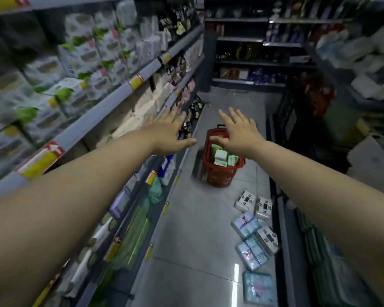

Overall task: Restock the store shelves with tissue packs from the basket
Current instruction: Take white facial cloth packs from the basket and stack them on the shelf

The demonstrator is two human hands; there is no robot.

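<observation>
The green and white plastic-wrapped tissue packs (pixel 221 156) stand on end inside a red plastic mesh shopping basket (pixel 218 177), which sits on the grey tiled floor (pixel 195 218) in the middle of the aisle, just beside the foot of the grey metal shelving (pixel 99 109) on the left. Both bare arms reach out toward it. The left hand (pixel 172 131) and the right hand (pixel 238 131) are flat with fingers spread and hold nothing. The right palm overlaps the basket's far rim in this view, but whether it touches cannot be told, and it looks to be in the air above. The step in hand seems to be the reach for a fresh pack, with none taken yet. The next move likely calls for bending down to the basket, closing the fingers round one upright pack, lifting it clear of its neighbours, then turning left to find a gap among the blurred rows of packs on the shelves. A loose scatter of pale blue and white wrapped packs (pixel 252 227) lies on the floor nearer the person, toward the right, apart from the basket.
</observation>
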